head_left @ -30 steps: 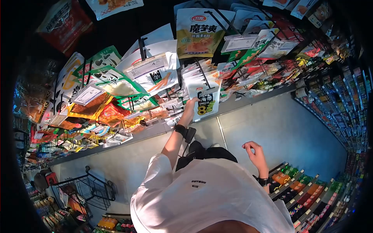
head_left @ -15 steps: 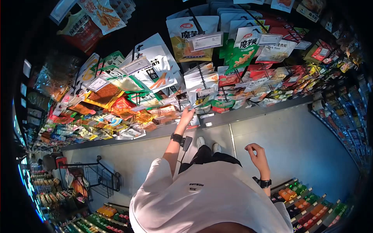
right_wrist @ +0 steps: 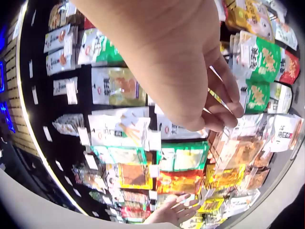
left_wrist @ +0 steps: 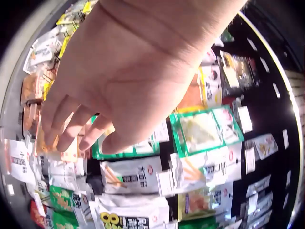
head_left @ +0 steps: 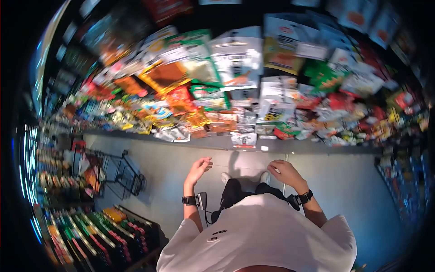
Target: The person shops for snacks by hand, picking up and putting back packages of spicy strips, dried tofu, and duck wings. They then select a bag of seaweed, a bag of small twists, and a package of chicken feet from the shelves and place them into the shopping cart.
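Both hands are in front of a rack of hanging snack bags and hold nothing. In the head view my left hand (head_left: 198, 170) hovers over the floor strip below the rack, fingers loosely bent. Opposite it, my right hand (head_left: 285, 173) also hangs with relaxed fingers. A white bag with a large 8 (head_left: 274, 111) hangs in the rack's middle, below a gold-and-white bag (head_left: 281, 56). To their left are a white bag of strips (head_left: 235, 59) and a green-edged bag (head_left: 197, 68). The left wrist view shows the left palm (left_wrist: 128, 90) in front of these bags.
A black shopping cart (head_left: 120, 170) stands on the floor to the left. Bottle shelves (head_left: 95, 235) are at lower left, and another stocked shelf (head_left: 403, 190) is at the right. The rack's grey base ledge (head_left: 204, 143) runs across in front of the feet.
My left hand has come away from the hanging bags and drawn back toward the body. The right hand has moved inward and forward. The head view has turned left.
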